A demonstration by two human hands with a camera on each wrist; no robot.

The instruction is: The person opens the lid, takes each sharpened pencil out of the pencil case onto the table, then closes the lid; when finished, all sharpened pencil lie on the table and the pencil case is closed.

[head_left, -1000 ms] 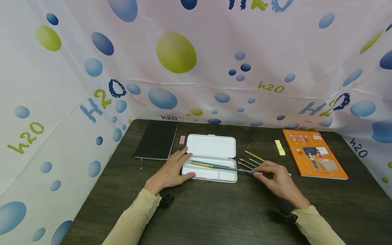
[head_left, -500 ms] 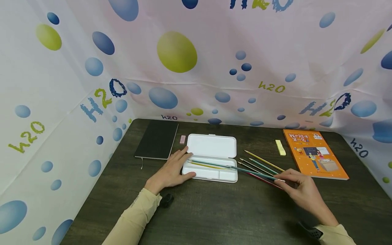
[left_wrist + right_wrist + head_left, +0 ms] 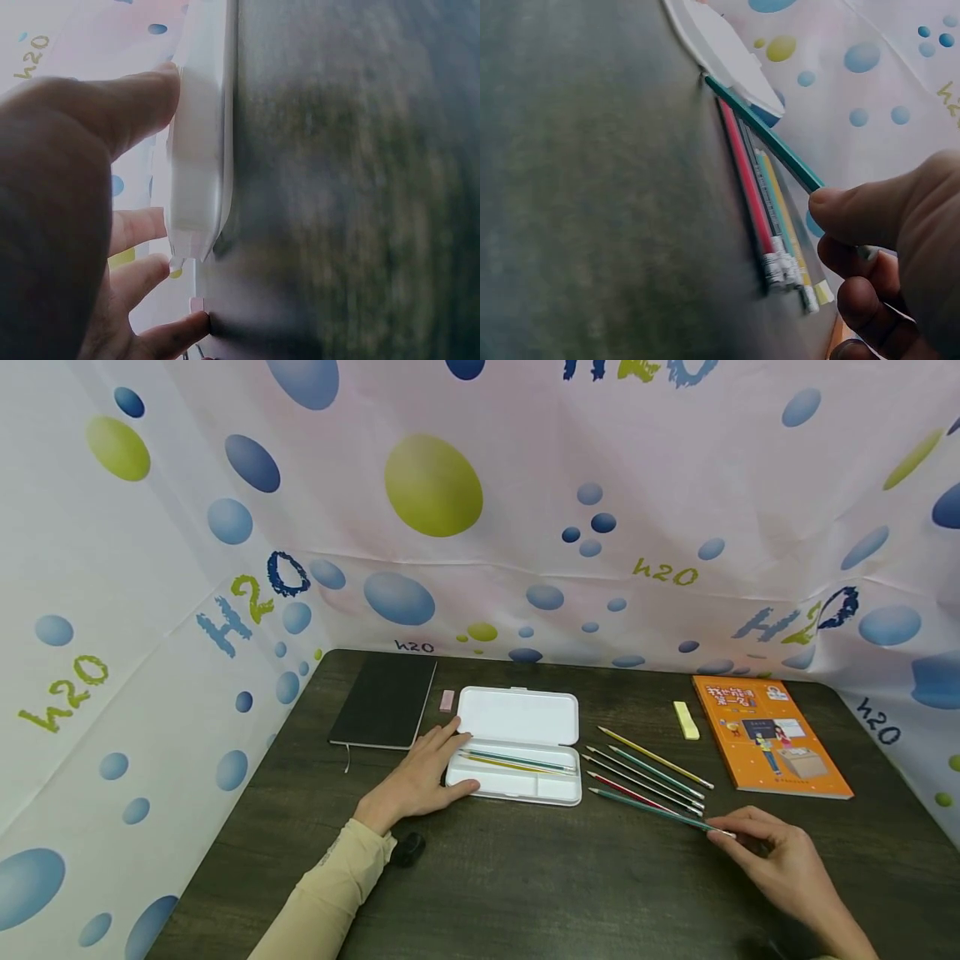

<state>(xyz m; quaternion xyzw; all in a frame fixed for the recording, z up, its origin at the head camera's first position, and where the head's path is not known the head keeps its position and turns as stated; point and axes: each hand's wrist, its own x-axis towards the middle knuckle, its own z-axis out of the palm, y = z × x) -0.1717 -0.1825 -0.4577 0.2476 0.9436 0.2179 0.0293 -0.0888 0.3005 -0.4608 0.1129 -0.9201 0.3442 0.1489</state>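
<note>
Plainly "h2O" lettering (image 3: 662, 573) beyond pinched pencil (image 3: 651, 808).

Bare right hand (image 3: 911, 232) is pinching a slim green pencil (image 3: 769, 138) — slender red pencil (image 3: 744, 165) and yellow pencil (image 3: 786, 217) are lying nearby on dark tabletop (image 3: 592, 187) — white rounded plastic case (image 3: 731, 52) is sitting near its tip.

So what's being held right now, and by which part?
The right hand pinches a green pencil near its blunt end. The left hand only touches the white case.
</note>
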